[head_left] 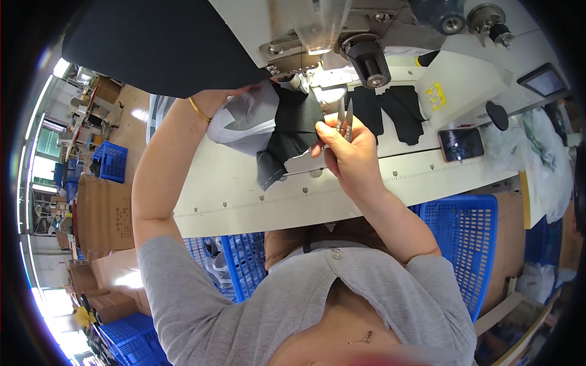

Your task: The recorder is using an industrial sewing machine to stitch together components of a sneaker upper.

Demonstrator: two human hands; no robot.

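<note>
In my right hand (354, 149) is a small pair of metal scissors (348, 119), its blades pointing up and apart. The thumb and fingers are bent round it, beside the edge of a black fabric piece (296, 119). That piece is joined to pale grey-white fabric (244, 122), which hangs bunched at its left. My left hand (229, 96) reaches up to the pale fabric at the sewing machine. Cloth and the black panel (165, 46) hide most of its fingers. The sewing machine's needle area (305, 79) lies just beyond the fabric.
Black fabric pieces (400, 113) lie right of the machine head on the white table (256, 210). A dark phone-like device (461, 145) sits farther right. Blue baskets (467, 238) stand below the table edge. Cardboard boxes (107, 216) are at the left.
</note>
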